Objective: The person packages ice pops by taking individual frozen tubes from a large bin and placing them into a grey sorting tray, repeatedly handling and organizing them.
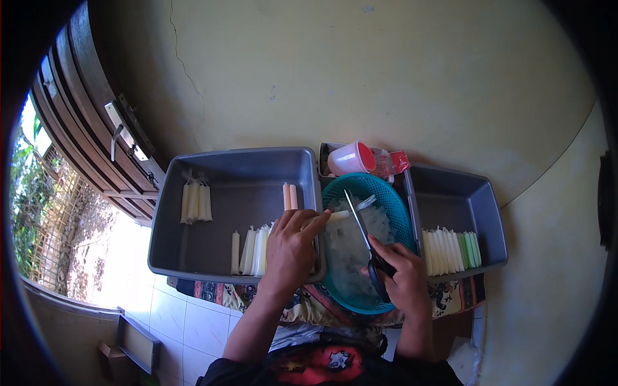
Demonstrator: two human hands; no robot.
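A plain, pale wall (pixel 399 83) rises behind a worker at a cloth-covered table (pixel 460 303), as a dark wooden door (pixel 87 83) stands open at left. On the table, a broad gray bin (pixel 248 196) sits left of a teal basket (pixel 403 222), and a gray bin of narrower look (pixel 450 199) sits to its right. Clear plastic pieces (pixel 351 257) heap inside the basket. Over it, the left hand (pixel 288 249) keeps a closed grip on a pale tube (pixel 338 217), while the right hand's (pixel 404 269) grip is wrapped around the handles of black-handled scissors (pixel 361 224), their blades lying across the tube by its clear tail; contact cannot be told. A pink cup (pixel 351 158) leans behind the basket. Whitish tubes (pixel 444 251) and green tubes (pixel 472 249) line the right-hand bin; cream tubes (pixel 196 201) and two pinkish ones (pixel 290 196) occupy the left.
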